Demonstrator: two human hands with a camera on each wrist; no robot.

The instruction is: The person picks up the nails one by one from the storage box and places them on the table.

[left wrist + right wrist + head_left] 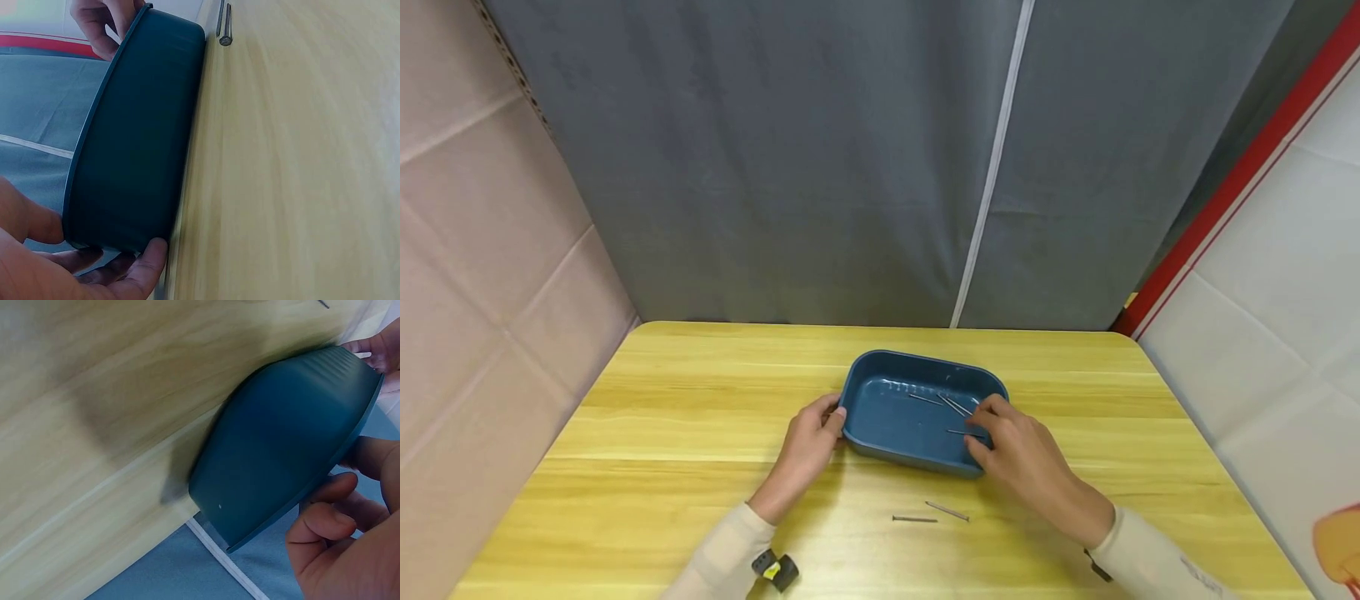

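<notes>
Grey curtain cloth point(820, 158) with a white zip line hangs behind everything, pale panels flanking it at nine and three o'clock and a red strip running up at two o'clock; below it sits the yellow wooden table point(685, 433), its grain running side to side.

Near the table's middle, slightly towards one o'clock from centre, stands the blue tray point(887, 412), a shallow rounded oblong resting flat on the wood; several thin nails lie loose inside it towards its three-o'clock end.

At the tray's nine-o'clock end the left hand point(808, 446) grips the wall, fingers curled against the outside and thumb near the rim; the left wrist view shows the fingertips point(147, 259) wrapped under the corner of the tray's outer wall, touching it.

At the tray's four-o'clock corner the right hand point(1018, 454) reaches over the rim, its fingers bent down into the tray among the nails there; whether the fingertips actually pinch a nail cannot be told, though the right wrist view shows curled fingers point(325, 515) close against the rim.

Both forearms wear cream sleeves; a small dark strap device point(777, 571) sits at the left wrist.

On bare wood at six o'clock from the tray lie two nails point(928, 515), just beside each other, apart from both hands.
</notes>
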